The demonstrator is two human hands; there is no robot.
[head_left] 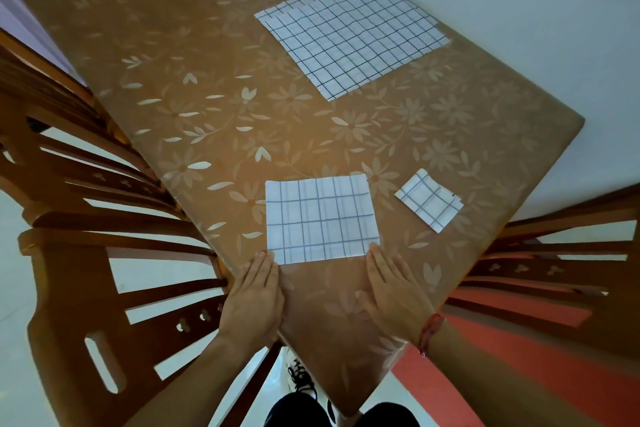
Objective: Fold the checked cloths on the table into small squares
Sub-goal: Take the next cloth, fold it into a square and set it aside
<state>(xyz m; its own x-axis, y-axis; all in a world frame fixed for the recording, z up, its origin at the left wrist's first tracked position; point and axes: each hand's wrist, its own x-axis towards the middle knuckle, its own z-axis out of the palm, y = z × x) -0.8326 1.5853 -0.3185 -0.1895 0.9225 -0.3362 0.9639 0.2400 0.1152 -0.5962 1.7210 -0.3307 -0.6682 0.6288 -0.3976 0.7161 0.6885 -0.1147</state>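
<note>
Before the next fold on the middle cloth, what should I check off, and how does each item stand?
1. Middle cloth lies flat on the table: ok.
2. Left hand open at its near left corner: ok.
3. Right hand open at its near right corner: ok.
4. Either hand grips a corner: not ok.
5. Small square lies apart from it: ok.
6. Big cloth folded: not ok, spread out.

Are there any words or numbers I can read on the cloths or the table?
No words or numbers show anywhere.
Big cloth: only grid lines.
Folded cloth: only grid lines.
Small square: only grid lines.
Table: only a flower pattern.
</note>
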